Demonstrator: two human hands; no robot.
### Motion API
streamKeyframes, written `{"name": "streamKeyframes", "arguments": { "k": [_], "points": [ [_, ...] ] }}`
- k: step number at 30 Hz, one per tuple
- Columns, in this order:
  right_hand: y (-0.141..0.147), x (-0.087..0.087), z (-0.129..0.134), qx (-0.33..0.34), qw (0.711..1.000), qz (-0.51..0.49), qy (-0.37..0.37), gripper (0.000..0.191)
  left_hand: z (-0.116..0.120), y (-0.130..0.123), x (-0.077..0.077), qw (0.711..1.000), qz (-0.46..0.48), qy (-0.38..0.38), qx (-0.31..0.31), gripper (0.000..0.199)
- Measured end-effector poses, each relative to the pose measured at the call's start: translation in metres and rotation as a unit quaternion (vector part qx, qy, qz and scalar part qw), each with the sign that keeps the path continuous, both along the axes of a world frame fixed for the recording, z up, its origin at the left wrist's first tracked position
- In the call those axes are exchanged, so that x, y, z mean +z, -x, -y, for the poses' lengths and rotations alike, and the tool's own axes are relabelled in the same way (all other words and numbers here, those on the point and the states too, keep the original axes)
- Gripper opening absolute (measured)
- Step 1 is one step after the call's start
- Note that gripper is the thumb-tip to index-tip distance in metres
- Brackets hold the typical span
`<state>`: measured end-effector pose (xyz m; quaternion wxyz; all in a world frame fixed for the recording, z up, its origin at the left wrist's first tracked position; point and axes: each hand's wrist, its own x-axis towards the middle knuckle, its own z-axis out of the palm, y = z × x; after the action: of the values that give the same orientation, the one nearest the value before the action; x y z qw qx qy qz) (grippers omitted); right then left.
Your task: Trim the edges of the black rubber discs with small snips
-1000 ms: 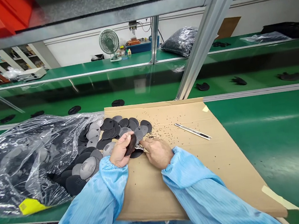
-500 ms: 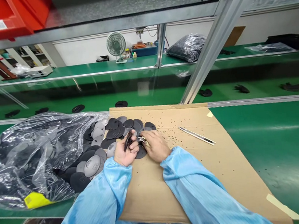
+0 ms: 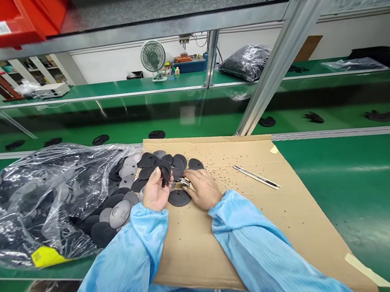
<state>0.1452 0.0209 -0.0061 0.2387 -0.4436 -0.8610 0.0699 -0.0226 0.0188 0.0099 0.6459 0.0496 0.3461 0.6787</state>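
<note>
My left hand (image 3: 156, 193) is closed on a black piece (image 3: 164, 174), which it holds up tilted above the pile. Close by on the right, my right hand (image 3: 202, 188) grips a small metal tool (image 3: 186, 182) whose tip points toward the left hand. Beneath and between the hands lies a black oval disc (image 3: 179, 198) on the cardboard sheet (image 3: 202, 255). Behind and left of the hands, black and grey oval discs (image 3: 120, 214) overlap in a pile that runs out of a clear plastic bag (image 3: 43, 194).
A slim cutter-like tool (image 3: 256, 176) rests on the cardboard at the right, near scattered dark specks. Black pieces (image 3: 156, 134) sit spaced along the green surface behind. A metal post (image 3: 296, 41) slants up at the right. The red bin (image 3: 20, 20) is overhead.
My left hand has shifted slightly left and the black piece in it has turned. The black disc below the hands shows more fully. My right hand has barely moved.
</note>
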Motion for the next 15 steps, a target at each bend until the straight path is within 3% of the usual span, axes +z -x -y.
{"name": "streamKeyframes", "arguments": {
  "k": [8, 11, 15],
  "points": [
    [0.003, -0.002, 0.003, 0.017, 0.999, -0.04, -0.009, 0.03, 0.0, 0.005, -0.001, 0.997, -0.046, -0.053, 0.034, 0.023],
    [0.003, 0.0, 0.01, 0.07, 0.997, -0.042, -0.014, 0.028, 0.0, 0.002, -0.001, 0.997, -0.053, -0.055, 0.029, 0.023],
    [0.013, -0.002, 0.016, 0.133, 0.99, 0.038, -0.004, 0.033, 0.001, -0.001, -0.001, 0.998, -0.051, -0.041, 0.02, 0.019]
  ]
}}
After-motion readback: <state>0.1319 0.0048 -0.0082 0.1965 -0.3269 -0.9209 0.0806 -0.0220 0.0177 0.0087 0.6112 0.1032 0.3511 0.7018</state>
